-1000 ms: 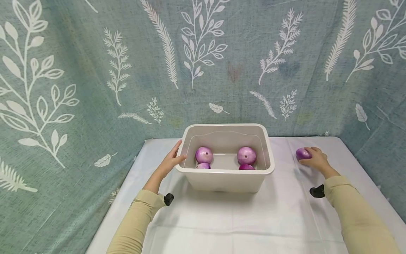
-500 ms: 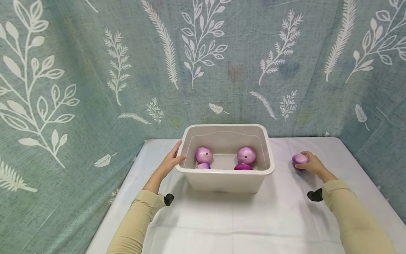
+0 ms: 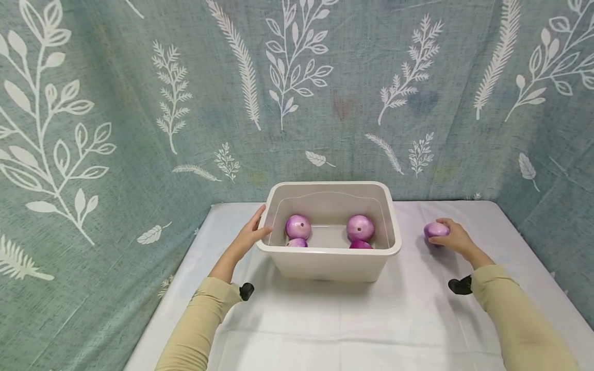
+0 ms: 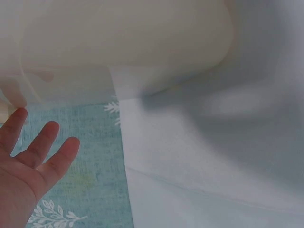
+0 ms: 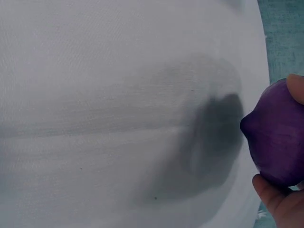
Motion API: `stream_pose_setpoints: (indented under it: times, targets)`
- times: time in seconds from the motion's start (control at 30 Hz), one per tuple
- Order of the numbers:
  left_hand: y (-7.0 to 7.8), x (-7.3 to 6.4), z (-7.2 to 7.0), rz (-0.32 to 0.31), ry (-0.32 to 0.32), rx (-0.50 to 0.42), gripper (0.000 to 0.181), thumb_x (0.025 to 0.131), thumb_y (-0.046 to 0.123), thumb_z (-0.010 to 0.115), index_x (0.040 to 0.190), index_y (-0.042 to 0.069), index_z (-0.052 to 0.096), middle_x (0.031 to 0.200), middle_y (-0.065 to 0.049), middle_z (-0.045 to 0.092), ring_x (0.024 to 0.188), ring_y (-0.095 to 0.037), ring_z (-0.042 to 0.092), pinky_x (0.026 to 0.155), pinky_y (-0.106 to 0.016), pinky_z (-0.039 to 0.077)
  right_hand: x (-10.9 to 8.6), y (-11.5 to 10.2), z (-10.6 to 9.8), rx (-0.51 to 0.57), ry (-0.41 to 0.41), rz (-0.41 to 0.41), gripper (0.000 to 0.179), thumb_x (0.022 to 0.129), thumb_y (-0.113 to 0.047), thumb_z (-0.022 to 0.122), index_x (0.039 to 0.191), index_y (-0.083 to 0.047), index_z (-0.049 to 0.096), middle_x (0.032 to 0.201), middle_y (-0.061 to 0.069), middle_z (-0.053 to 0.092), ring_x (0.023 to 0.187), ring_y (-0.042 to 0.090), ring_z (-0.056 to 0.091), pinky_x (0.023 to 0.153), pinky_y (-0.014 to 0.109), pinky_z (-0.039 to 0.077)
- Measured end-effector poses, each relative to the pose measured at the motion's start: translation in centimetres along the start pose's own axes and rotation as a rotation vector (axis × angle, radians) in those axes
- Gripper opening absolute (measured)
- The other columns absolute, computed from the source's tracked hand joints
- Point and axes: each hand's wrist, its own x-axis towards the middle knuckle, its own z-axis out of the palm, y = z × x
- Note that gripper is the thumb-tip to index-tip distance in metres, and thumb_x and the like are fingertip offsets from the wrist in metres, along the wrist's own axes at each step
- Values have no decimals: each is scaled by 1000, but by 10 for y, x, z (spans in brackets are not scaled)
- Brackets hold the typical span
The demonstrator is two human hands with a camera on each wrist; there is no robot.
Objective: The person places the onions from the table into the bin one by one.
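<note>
To the right of the beige plastic bin [image 3: 325,265], my right hand [image 3: 457,239] grips a red onion [image 3: 436,230] between thumb and fingers. The right wrist view shows that onion [image 5: 275,135] dark purple with a pointed tip, over its shadow on the white cloth. My left hand [image 3: 246,239] is at the bin's left rim, fingers extended along its outer side and thumb over the edge. In the left wrist view the left hand's fingers [image 4: 42,142] are spread. Inside the bin are several onions, a pair at left [image 3: 298,227] and a pair at right [image 3: 360,228], the front ones partly hidden by the wall.
A white cloth [image 3: 325,324] covers the table. Green fabric [image 3: 325,103] with white leaf prints hangs behind it and along both sides. Each sleeve cuff carries a small black wrist camera, one on the left [image 3: 247,291] and one on the right [image 3: 460,285].
My right hand has shifted left with its onion, and the onion has turned to show a paler side. The front right onion in the bin rocked slightly. My left hand stays put.
</note>
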Motion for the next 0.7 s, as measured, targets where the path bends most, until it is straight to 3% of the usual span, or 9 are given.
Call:
stream_pose_setpoints:
  times: [0.43, 0.7]
  targets:
    - [-1, 0, 0, 1, -2, 3, 75, 91, 19, 51, 149, 14, 4, 153, -15, 9, 139, -33, 12, 108, -53, 17, -10, -26, -20, 28, -22, 10, 73, 84, -25, 63, 134, 10, 24, 128, 38, 32, 110, 49, 39, 88, 56, 39]
    - [-1, 1, 0, -1, -2, -3, 75, 91, 19, 51, 149, 15, 4, 153, -13, 7, 139, -32, 11, 109, -53, 16, -16, -43, -32, 117, -74, 60, 79, 88, -31, 58, 139, 8, 13, 134, 37, 23, 117, 50, 32, 95, 62, 30]
